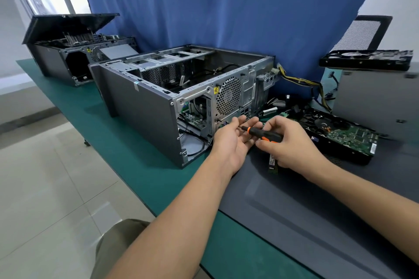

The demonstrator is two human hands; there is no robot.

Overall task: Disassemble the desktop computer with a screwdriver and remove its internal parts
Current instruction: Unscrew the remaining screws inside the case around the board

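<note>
An open grey desktop case (140, 106) lies on its side on the green mat, its rear panel with the fan grille (227, 95) facing me. My right hand (288, 142) grips the black and orange screwdriver (265, 135) by the handle, its tip pointing left toward the case's rear. My left hand (233, 140) is palm up, fingers spread, with the fingertips at the screwdriver's shaft right beside the rear panel. The tip itself is hidden behind my fingers.
A removed graphics card (340, 136) and a memory stick (273, 164) lie right of my hands on a dark side panel (306, 222). Loose cables (301, 80) trail behind. A second opened case (68, 52) stands far left, a silver box (381, 102) with a part on top at right.
</note>
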